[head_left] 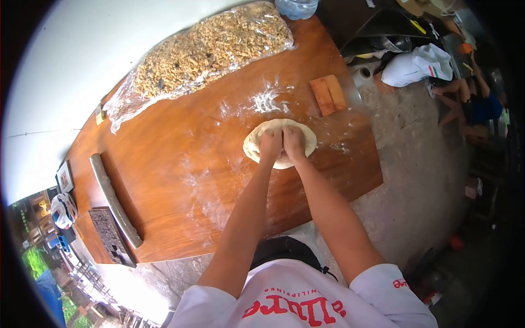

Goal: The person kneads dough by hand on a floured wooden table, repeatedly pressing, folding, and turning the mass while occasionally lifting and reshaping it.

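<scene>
A flat round of pale dough [302,131] lies on the wooden table [180,164], with flour dusted around it. My left hand [270,144] and my right hand [293,142] are side by side, both curled into fists and pressing down on the near half of the dough. The far edge of the dough shows beyond my knuckles; the part under my hands is hidden.
A big clear bag of brown crumbly filling [210,49] lies at the table's far left. A long rolling pin [115,199] and a dark carved mould [111,236] sit at the near left. A small wooden block [327,94] lies far right. Another person [474,104] sits on the floor beyond.
</scene>
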